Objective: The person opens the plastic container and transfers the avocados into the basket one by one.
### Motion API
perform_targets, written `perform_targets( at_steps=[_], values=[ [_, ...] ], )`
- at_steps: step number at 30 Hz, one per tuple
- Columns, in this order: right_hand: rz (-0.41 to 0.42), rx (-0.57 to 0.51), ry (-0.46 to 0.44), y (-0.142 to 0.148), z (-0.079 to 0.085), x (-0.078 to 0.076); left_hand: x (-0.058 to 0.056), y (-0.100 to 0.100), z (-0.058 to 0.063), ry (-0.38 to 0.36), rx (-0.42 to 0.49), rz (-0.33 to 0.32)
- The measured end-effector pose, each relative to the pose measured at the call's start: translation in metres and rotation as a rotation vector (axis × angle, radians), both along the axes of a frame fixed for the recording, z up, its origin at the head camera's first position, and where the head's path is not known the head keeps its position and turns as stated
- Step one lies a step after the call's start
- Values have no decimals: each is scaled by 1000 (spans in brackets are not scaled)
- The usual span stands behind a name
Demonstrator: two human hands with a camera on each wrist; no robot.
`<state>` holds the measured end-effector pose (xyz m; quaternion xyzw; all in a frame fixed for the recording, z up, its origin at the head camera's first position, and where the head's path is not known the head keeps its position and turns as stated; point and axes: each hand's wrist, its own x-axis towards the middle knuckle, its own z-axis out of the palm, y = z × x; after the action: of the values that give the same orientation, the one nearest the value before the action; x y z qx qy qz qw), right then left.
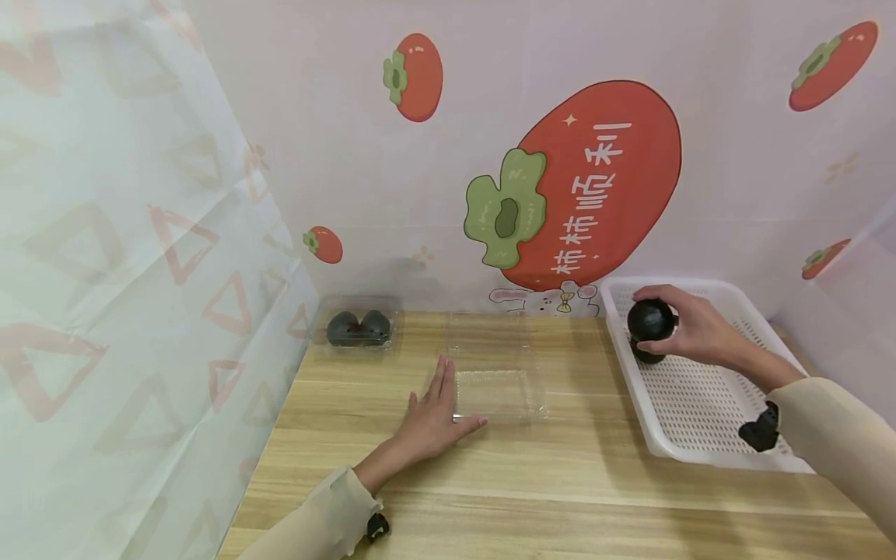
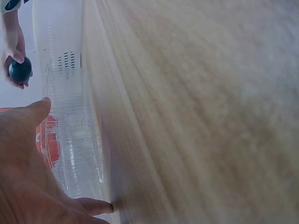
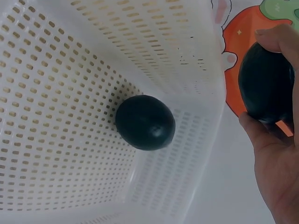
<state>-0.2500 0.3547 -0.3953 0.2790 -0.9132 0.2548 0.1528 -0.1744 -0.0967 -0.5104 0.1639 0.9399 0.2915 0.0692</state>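
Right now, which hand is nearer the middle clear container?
Left. Left hand is at the left edge of the container; right hand is farther right, holding a dark oval object at the basket.

The head camera looks forward and down across the desk before us; the left-wrist one skims it low, the right-wrist one peers closely into the basket, both catching the dark egg, at ten o'clock and half-past two respectively.
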Motion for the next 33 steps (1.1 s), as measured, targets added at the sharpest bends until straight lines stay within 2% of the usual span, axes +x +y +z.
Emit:
perform_targets(
  at_steps=[4,11,25,33],
  values=[
    [6,18,21,7,-2,-2,0,0,0,0,0,1],
    [-45,37,-6,17,-3,-3,1,0,2,1,0,-3],
    [-68,53,-14,39,-5,-8,1,-1,2,-6,-2,-3],
    [-116,77,-63,46,-7,-10,1,-1,2,-7,-3,-4]
  ],
)
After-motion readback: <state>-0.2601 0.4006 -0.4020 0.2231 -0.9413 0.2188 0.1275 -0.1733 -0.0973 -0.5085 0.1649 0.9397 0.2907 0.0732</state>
